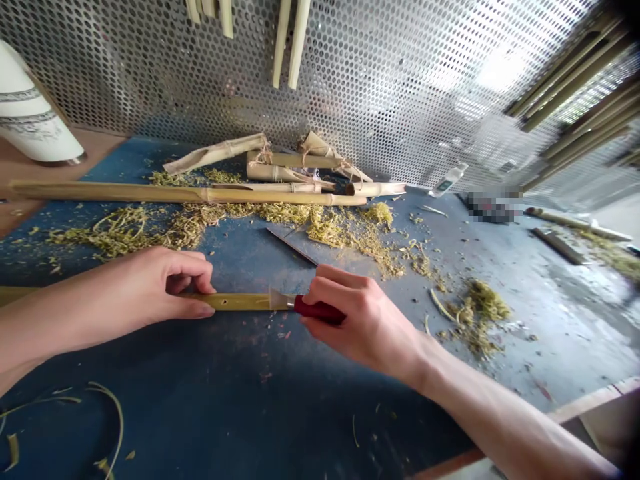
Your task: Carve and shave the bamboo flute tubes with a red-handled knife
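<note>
My left hand [175, 287] pinches a narrow greenish-yellow bamboo strip [245, 302] between thumb and fingers. The strip lies level on the blue tabletop and runs out to the left under my forearm; a small dark hole shows near my thumb. My right hand [350, 313] is closed round the dark red handle of a scraper [320, 309]. Its short flared metal blade rests across the strip's right end. Behind my right knuckles lies a thin dark blade [293, 247], its near end hidden by the hand.
A long bamboo pole [175, 194] lies across the back, before several cut bamboo pieces [295, 160]. Shavings [340, 230] are strewn along it, with a clump [483, 303] at right. Behind rises a perforated metal panel [350, 80]; a white cup [35, 113] stands at left.
</note>
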Demonstrator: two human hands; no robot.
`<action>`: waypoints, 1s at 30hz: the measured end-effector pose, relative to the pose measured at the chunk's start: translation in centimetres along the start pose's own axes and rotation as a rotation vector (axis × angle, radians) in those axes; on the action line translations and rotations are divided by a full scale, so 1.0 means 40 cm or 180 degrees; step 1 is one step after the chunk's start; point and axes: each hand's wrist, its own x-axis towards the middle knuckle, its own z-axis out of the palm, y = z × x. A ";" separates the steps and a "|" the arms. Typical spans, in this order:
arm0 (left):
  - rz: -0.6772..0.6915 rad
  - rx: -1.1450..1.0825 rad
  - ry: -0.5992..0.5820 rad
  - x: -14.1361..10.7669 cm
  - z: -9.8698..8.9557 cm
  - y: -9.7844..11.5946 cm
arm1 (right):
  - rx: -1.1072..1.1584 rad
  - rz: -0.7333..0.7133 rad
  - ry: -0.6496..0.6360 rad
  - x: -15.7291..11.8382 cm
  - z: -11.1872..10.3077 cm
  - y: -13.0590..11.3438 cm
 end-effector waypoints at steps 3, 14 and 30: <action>-0.0021 -0.0024 0.0039 -0.001 -0.002 0.017 | 0.0025 -0.0104 -0.0208 -0.008 -0.018 -0.011; 0.0031 -0.0152 0.0094 -0.005 0.001 0.017 | -0.0206 -0.0215 -0.0215 0.049 0.034 -0.034; 0.0509 0.0114 0.0341 -0.025 0.014 0.001 | -0.0399 0.0415 0.0095 -0.031 -0.089 0.055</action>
